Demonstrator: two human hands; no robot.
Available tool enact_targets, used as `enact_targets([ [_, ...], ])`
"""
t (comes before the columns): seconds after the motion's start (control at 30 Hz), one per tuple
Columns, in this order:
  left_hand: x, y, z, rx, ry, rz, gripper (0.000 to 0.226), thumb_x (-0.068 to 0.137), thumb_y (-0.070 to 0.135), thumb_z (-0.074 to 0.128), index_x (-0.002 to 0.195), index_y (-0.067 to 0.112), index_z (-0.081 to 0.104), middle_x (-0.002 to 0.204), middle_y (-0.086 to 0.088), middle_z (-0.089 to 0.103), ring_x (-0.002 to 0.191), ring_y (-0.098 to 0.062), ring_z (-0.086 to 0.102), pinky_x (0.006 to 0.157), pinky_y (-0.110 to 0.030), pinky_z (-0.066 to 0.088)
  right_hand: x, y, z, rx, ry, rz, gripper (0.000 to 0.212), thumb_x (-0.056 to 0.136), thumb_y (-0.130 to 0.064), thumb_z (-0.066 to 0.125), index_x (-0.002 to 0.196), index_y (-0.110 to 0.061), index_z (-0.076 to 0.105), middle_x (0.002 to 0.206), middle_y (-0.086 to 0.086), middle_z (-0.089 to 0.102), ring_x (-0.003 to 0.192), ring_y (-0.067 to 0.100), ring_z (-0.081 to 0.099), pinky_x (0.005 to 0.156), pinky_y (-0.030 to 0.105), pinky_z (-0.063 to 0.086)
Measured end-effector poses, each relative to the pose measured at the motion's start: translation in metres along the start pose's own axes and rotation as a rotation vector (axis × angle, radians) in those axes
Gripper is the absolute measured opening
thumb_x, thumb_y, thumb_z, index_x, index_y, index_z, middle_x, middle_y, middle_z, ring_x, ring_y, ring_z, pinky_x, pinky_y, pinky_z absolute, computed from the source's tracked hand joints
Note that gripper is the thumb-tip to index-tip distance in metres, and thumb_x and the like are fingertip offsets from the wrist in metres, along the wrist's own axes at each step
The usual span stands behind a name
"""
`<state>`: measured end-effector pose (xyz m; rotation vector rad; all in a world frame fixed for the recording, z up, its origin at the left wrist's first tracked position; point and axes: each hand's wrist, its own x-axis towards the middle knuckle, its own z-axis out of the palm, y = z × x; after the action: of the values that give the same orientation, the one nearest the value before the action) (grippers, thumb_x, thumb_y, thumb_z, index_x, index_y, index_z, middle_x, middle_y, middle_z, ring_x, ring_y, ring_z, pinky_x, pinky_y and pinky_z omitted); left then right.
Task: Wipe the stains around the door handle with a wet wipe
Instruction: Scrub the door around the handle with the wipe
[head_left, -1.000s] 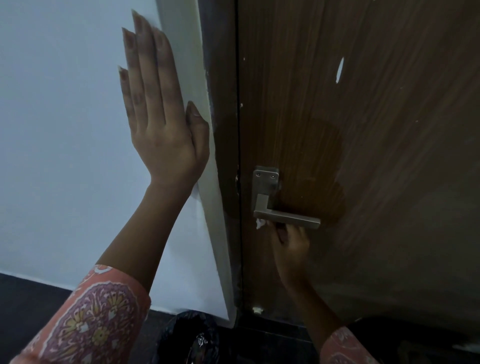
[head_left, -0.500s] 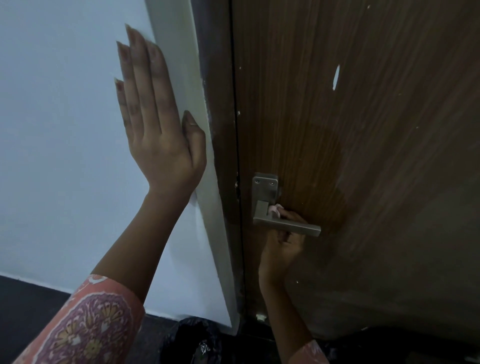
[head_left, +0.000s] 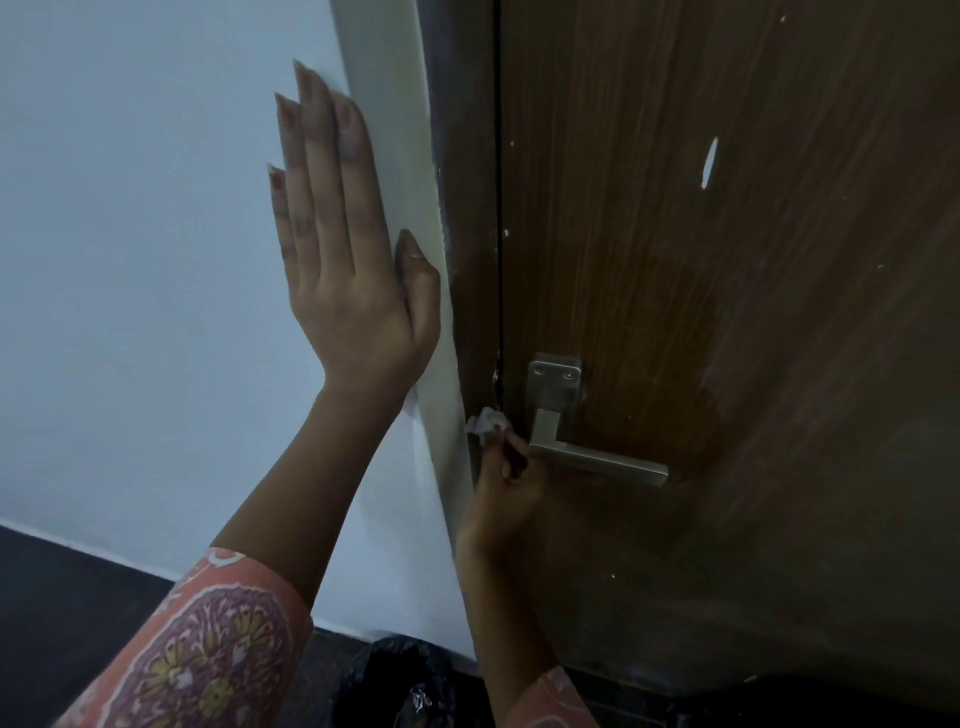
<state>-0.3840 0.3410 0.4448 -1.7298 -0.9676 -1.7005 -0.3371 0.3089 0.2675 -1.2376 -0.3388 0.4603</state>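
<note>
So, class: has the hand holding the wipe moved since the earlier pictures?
Yes. The right hand has shifted left with the wet wipe, from under the door handle lever to its frame-side end.

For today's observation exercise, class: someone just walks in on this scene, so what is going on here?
A person is cleaning a wooden door. The right hand pinches a crumpled wet wipe against the door's edge, just left of the metal handle. The left hand lies flat and open on the white wall beside the frame. A darker, damp-looking patch shows on the wood above the handle.
</note>
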Motion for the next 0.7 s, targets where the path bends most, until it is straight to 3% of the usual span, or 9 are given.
enact_targets([
  [0.07, -0.001, -0.002, 0.0, 0.009, -0.021, 0.026, 0.054, 0.082, -0.002, 0.049, 0.132, -0.004, 0.027, 0.133, -0.036, 0.037, 0.128, -0.042, 0.027, 0.114, -0.037, 0.013, -0.001, 0.002, 0.004, 0.063, -0.018, 0.083, 0.021, 0.077, 0.0, 0.068, 0.097, -0.003, 0.064, 0.095, 0.015, 0.069, 0.083, 0.0, 0.066, 0.073, 0.02, 0.055],
  [0.13, 0.001, 0.001, -0.002, 0.002, -0.025, 0.049, 0.054, 0.082, -0.002, 0.048, 0.132, -0.005, 0.027, 0.133, -0.036, 0.037, 0.128, -0.042, 0.027, 0.114, -0.036, 0.013, -0.013, -0.01, -0.004, -0.012, -0.082, 0.025, 0.017, 0.078, -0.002, 0.069, 0.087, -0.016, 0.064, 0.088, 0.009, 0.069, 0.079, -0.001, 0.065, 0.067, 0.013, 0.051],
  [0.27, 0.002, 0.002, -0.003, -0.01, -0.027, 0.027, 0.052, 0.084, 0.001, 0.046, 0.132, -0.005, 0.026, 0.133, -0.034, 0.038, 0.128, -0.04, 0.027, 0.114, -0.035, 0.012, -0.035, -0.053, -0.05, -0.19, -0.288, -0.376, 0.015, 0.082, -0.034, 0.062, 0.095, -0.026, 0.062, 0.094, -0.009, 0.066, 0.087, -0.004, 0.062, 0.071, 0.006, 0.049],
  [0.37, 0.003, 0.001, -0.003, 0.003, -0.03, 0.032, 0.052, 0.085, 0.001, 0.046, 0.132, -0.005, 0.026, 0.133, -0.033, 0.039, 0.128, -0.04, 0.027, 0.115, -0.034, 0.011, 0.005, -0.087, -0.071, -0.382, -0.158, -0.711, 0.026, 0.086, -0.029, 0.056, 0.106, -0.013, 0.062, 0.104, -0.006, 0.059, 0.092, -0.003, 0.057, 0.077, 0.004, 0.046],
  [0.43, 0.002, 0.001, -0.002, 0.005, -0.031, 0.036, 0.052, 0.085, 0.001, 0.046, 0.132, -0.004, 0.027, 0.132, -0.032, 0.039, 0.128, -0.04, 0.027, 0.115, -0.034, 0.011, 0.041, -0.108, -0.075, -0.546, -0.079, -0.833, 0.022, 0.085, -0.018, 0.058, 0.102, -0.006, 0.066, 0.1, 0.005, 0.063, 0.087, 0.003, 0.057, 0.074, 0.009, 0.048],
  [0.57, 0.001, -0.002, -0.001, 0.0, -0.022, 0.043, 0.052, 0.085, 0.001, 0.048, 0.133, -0.004, 0.027, 0.133, -0.032, 0.04, 0.128, -0.039, 0.027, 0.115, -0.034, 0.011, 0.07, -0.112, -0.073, -0.845, -0.191, -0.999, 0.023, 0.085, -0.019, 0.053, 0.094, -0.006, 0.069, 0.089, 0.01, 0.067, 0.08, 0.018, 0.062, 0.073, 0.017, 0.044],
  [0.7, 0.001, -0.001, 0.0, 0.005, -0.001, 0.049, 0.052, 0.085, 0.002, 0.049, 0.132, -0.002, 0.028, 0.133, -0.032, 0.041, 0.128, -0.038, 0.027, 0.115, -0.032, 0.011, 0.066, -0.098, -0.075, -1.095, -0.154, -0.97, 0.011, 0.073, -0.014, 0.073, 0.084, -0.013, 0.072, 0.077, 0.005, 0.071, 0.075, 0.024, 0.063, 0.069, 0.032, 0.044],
])
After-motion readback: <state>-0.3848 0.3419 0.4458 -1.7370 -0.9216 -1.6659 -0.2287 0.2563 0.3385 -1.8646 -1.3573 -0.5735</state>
